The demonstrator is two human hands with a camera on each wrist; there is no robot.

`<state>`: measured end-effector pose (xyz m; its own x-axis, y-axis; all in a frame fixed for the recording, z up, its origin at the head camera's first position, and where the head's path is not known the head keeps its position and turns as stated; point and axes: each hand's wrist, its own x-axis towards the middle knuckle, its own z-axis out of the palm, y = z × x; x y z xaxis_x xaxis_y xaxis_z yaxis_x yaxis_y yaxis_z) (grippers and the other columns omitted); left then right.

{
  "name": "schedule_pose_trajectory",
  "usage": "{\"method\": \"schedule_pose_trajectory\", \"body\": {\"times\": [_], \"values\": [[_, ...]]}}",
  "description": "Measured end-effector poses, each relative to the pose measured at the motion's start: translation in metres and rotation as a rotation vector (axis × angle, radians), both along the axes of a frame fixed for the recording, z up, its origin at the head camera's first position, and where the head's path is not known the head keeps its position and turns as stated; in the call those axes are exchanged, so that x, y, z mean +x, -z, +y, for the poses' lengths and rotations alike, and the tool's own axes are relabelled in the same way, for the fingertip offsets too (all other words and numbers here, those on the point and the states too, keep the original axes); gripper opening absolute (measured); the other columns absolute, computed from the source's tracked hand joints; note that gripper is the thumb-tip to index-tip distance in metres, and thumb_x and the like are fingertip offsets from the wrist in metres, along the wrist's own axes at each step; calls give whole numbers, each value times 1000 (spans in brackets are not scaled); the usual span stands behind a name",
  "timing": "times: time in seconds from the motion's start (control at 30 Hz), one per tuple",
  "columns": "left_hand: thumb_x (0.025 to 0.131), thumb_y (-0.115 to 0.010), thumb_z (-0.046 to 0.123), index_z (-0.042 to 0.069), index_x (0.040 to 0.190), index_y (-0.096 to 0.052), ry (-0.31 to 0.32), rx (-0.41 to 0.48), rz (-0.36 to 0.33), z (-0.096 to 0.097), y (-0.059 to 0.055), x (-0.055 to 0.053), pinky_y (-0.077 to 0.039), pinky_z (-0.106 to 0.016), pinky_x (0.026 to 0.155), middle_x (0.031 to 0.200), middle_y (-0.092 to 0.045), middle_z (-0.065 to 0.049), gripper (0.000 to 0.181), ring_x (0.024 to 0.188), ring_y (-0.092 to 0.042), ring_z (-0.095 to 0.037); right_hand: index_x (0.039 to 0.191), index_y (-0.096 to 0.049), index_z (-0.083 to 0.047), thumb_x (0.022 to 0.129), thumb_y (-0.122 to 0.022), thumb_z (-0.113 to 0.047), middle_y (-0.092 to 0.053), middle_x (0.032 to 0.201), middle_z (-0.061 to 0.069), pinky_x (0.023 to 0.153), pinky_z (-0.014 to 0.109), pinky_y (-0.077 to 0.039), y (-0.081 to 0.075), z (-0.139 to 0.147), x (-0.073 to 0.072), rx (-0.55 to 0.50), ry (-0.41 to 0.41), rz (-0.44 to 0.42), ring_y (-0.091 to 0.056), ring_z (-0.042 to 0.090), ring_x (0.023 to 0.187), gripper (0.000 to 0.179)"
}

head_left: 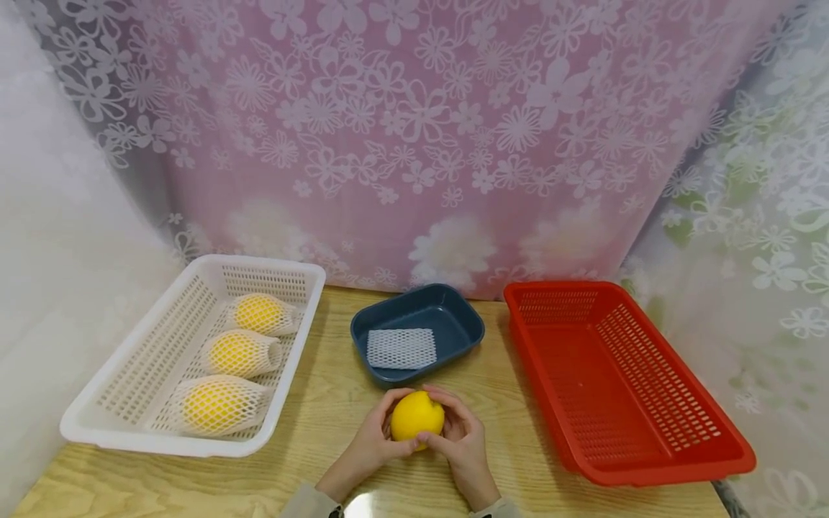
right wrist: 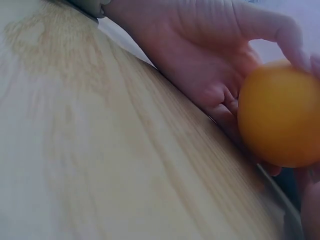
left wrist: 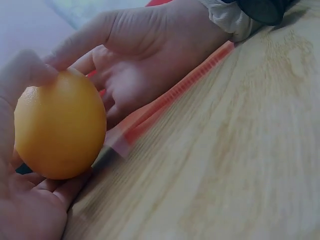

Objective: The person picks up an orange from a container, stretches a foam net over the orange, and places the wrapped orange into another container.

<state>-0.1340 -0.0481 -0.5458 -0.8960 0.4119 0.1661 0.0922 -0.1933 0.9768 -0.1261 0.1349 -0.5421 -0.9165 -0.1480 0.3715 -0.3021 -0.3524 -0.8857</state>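
Observation:
Both hands hold one smooth, round yellow fruit [head_left: 417, 417] low in the middle of the head view; it looks more orange in the wrist views. My left hand [head_left: 372, 439] curls round its left side, thumb on the near face. From the right, my right hand [head_left: 468, 440] grips it with curled fingers and thumb. The fruit [left wrist: 62, 125] is bare of any net in the left wrist view. Just beyond the hands, a white foam net sleeve [head_left: 401, 349] lies flat in a dark blue tray [head_left: 463, 352].
On the left, a white basket [head_left: 275, 421] contains three yellow fruits in foam nets, the nearest being a netted fruit [head_left: 216, 406]. A red basket [head_left: 622, 388] stands on the right of the wooden table [head_left: 324, 388]. Behind hangs a pink flowered curtain [head_left: 388, 144].

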Motion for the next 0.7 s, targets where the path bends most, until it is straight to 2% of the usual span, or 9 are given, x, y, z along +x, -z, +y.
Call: {"method": "schedule_pose_trajectory", "body": {"times": [0.2, 0.4, 0.6, 0.7], "values": [[76, -82, 13, 14, 140, -42, -15, -127, 154, 0, 3, -2, -48, -31, 94, 135, -50, -9, 75, 112, -55, -21, 123, -55, 17, 80, -73, 15, -47, 137, 36, 112, 33, -33, 2, 1, -1, 20, -49, 97, -47, 32, 132, 48], [74, -87, 16, 14, 133, -42, -25, -210, 285, -1, 7, -8, -50, -32, 90, 129, -55, -8, 74, 106, -58, -19, 120, -55, 17, 78, -72, 17, -47, 135, 38, 112, 34, -34, 4, 1, -3, 14, -75, 177, -48, 34, 131, 45], [74, -88, 19, 13, 127, -39, 55, -200, 242, -5, 5, -14, -50, -32, 89, 121, -56, -5, 73, 105, -57, -19, 119, -58, 15, 79, -72, 18, -48, 134, 39, 112, 35, -35, 4, 0, -4, 4, -104, 245, -48, 37, 130, 43], [76, -88, 21, 11, 127, -37, 91, -179, 224, -7, 4, -15, -50, -32, 89, 120, -56, -6, 73, 105, -57, -20, 120, -59, 14, 80, -70, 17, -48, 134, 38, 111, 34, -36, 4, 1, -3, 17, -107, 240, -48, 35, 130, 42]]}}
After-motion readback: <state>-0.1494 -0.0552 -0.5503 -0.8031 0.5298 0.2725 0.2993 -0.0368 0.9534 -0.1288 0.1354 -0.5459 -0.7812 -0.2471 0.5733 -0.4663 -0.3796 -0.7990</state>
